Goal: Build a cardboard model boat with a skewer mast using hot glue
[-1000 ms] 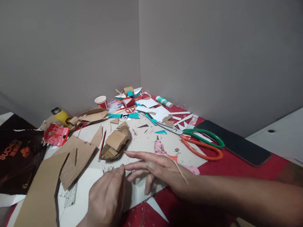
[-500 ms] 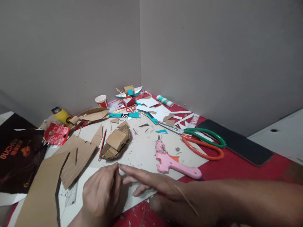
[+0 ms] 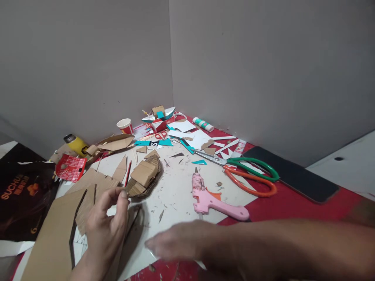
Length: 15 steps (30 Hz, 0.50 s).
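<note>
My left hand (image 3: pixel 105 230) is raised over the cardboard sheets (image 3: pixel 55 238), thumb and forefinger pinched together just short of a small cardboard boat model (image 3: pixel 145 175). What the pinch holds is too small to make out. My right hand (image 3: pixel 178 244) lies low over the white sheet (image 3: pixel 175 191) near the table's front edge, smeared by motion, so its fingers are unclear. A pink glue gun (image 3: pixel 211 199) lies just beyond it. A red pencil (image 3: pixel 127 177) rests beside the boat.
Green and orange scissors (image 3: pixel 249 175) and a black phone (image 3: pixel 293 177) lie to the right. A paper cup (image 3: pixel 125 125), yellow bottle (image 3: pixel 74 143), glue stick (image 3: pixel 204 125) and paper scraps crowd the corner. A black bag (image 3: pixel 20 195) sits at the left.
My left hand drew back to the left and rose in a pinch. My right hand pulled back toward me and lower, uncovering the glue gun.
</note>
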Each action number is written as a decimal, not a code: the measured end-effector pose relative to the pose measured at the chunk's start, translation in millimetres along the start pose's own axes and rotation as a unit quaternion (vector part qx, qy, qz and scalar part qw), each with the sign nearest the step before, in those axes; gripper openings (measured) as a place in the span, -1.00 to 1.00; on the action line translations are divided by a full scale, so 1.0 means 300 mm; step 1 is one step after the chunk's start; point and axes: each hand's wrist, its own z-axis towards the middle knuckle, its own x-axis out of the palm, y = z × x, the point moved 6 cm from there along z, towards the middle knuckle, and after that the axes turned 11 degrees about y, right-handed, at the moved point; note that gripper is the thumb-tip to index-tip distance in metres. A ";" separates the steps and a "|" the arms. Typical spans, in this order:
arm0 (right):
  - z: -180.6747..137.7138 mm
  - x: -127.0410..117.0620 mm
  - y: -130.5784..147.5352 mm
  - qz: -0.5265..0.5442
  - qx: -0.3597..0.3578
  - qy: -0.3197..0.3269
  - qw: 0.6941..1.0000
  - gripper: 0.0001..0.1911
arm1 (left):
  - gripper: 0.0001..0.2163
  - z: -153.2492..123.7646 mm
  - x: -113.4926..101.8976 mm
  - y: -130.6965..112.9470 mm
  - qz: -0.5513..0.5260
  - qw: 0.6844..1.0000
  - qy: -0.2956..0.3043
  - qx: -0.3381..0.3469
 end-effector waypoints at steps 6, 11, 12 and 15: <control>-0.074 -0.099 -0.038 -0.011 0.042 -0.321 0.946 -0.65 | -0.87 -0.044 0.078 -0.067 -0.172 0.969 0.179 0.010; -0.074 -0.121 -0.044 0.009 0.077 -0.347 0.935 -0.81 | -0.85 -0.120 0.146 -0.167 -0.094 0.944 0.261 0.180; -0.074 -0.123 -0.046 0.013 0.085 -0.349 0.933 -0.85 | -0.85 -0.129 0.152 -0.180 -0.079 0.941 0.252 0.213; -0.071 -0.126 -0.050 0.022 0.086 -0.357 0.930 -0.91 | -0.82 -0.137 0.168 -0.210 -0.054 0.932 0.236 0.271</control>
